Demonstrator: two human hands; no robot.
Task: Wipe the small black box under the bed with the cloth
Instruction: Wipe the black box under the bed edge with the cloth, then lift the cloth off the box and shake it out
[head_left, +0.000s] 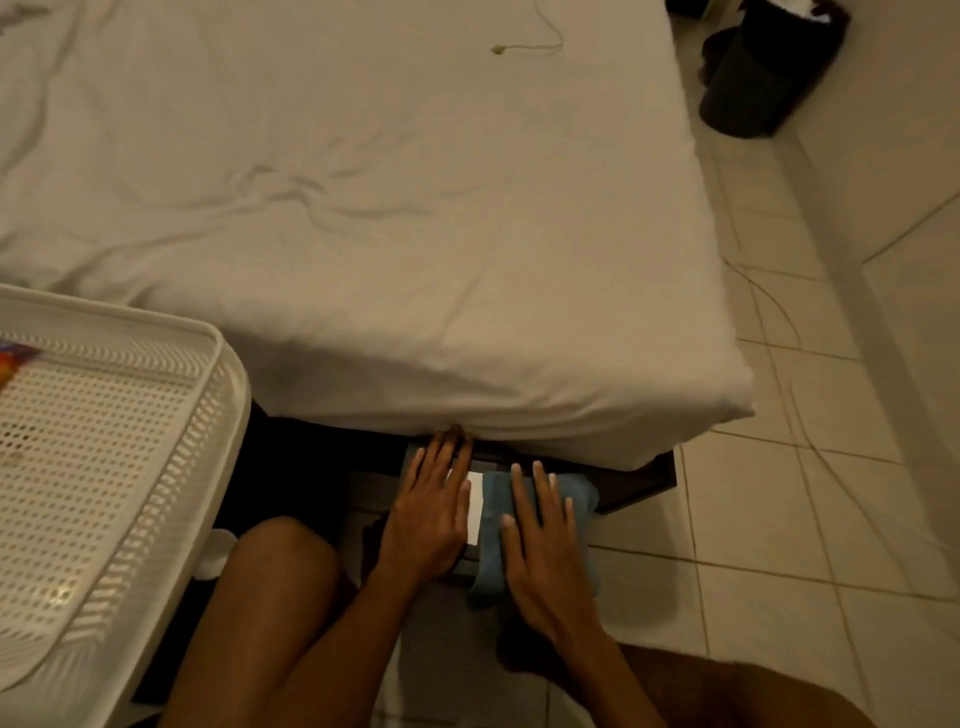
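Kneeling at the foot edge of the bed (363, 208), a person works with both bare hands on the small black box (462, 564), which sits on the tiled floor (779, 519) just below the mattress overhang, mostly hidden by the hands and cloth. Left hand (428, 514): laid flat on the box's left part, fingers (441, 457) spread straight and reaching the dark gap under the bed, gripping nothing. Right hand (540, 551): palm down, fingers extended and slightly apart, pressing the blue cloth (493, 519) onto the box's right part rather than clutching it. Between the two hands a white label (474, 514) shows on the box top. One end of the cloth hangs over the box's near edge. Left of the bed's foot edge stands a white perforated basket (104, 467). Beyond the bed's right side, a dark bin (763, 73) stands on the floor.
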